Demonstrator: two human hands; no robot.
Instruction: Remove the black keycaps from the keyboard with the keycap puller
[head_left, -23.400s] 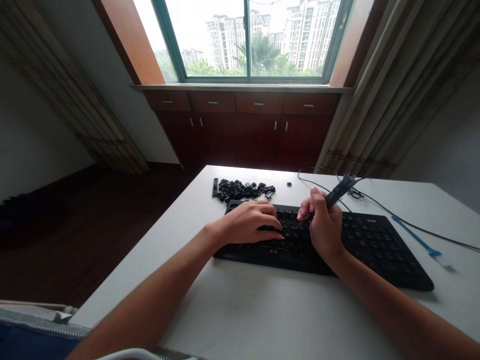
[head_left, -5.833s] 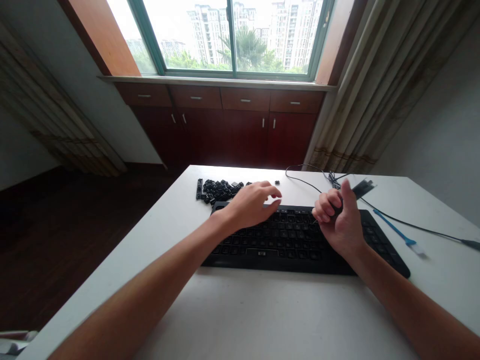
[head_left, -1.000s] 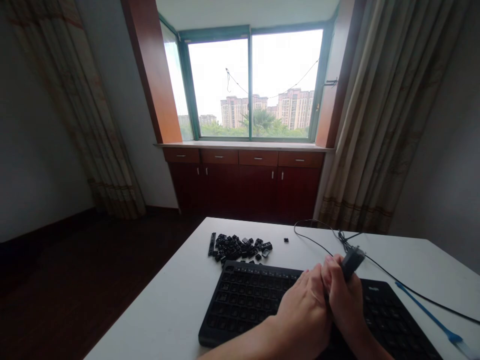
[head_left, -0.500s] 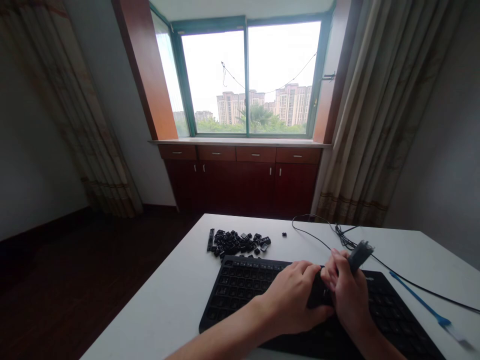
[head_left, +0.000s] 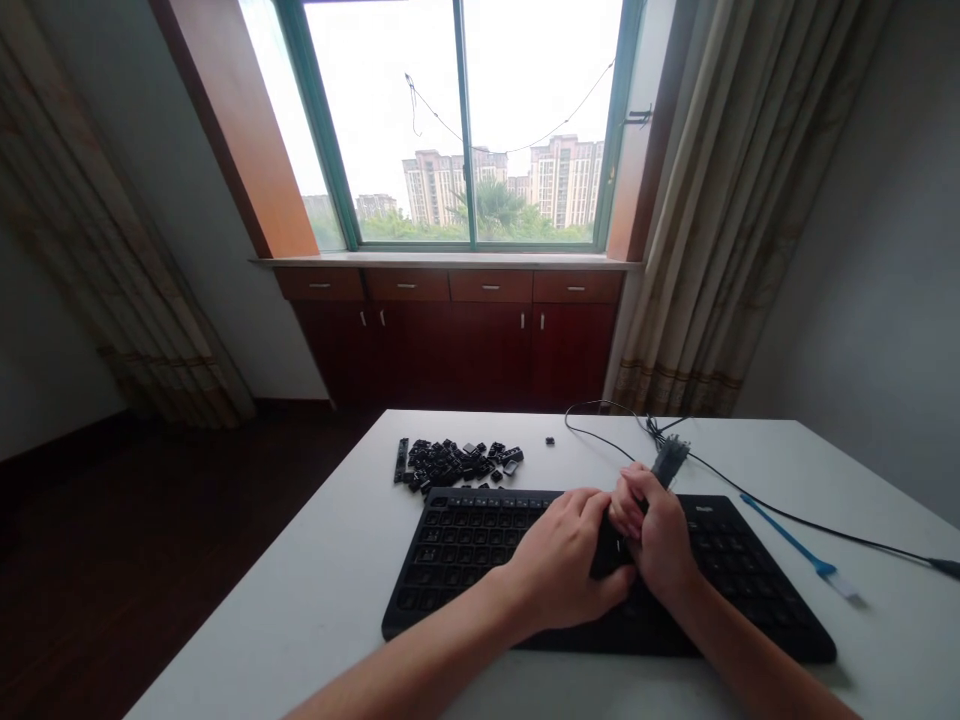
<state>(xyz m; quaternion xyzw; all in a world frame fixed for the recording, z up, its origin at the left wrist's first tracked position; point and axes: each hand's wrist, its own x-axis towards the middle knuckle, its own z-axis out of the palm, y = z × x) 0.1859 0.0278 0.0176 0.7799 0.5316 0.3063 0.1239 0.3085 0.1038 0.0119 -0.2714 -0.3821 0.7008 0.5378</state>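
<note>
A black keyboard (head_left: pixel 465 545) lies on the white table, with bare sockets showing on its left part. My left hand (head_left: pixel 564 560) rests on its middle, fingers laid over the keys and thumb apart. Beside it, my right hand (head_left: pixel 660 540) is closed around a dark brush (head_left: pixel 670 460) whose bristles stick up above the fist. The brush's lower end points down at the keyboard between both hands and is mostly hidden. Behind the keyboard lies a heap of loose black keycaps (head_left: pixel 442 465).
One keycap (head_left: pixel 550 441) lies apart from the heap. A blue brush with pale bristles (head_left: pixel 799 550) is right of the keyboard on the white table (head_left: pixel 300 590). A black cable (head_left: pixel 787 517) loops behind and runs right. A window and cabinets (head_left: pixel 450 340) stand beyond.
The whole view has shifted, so the table and hands appear higher and further left. Both hands stay on the keyboard, and the right fist still holds the dark brush.
</note>
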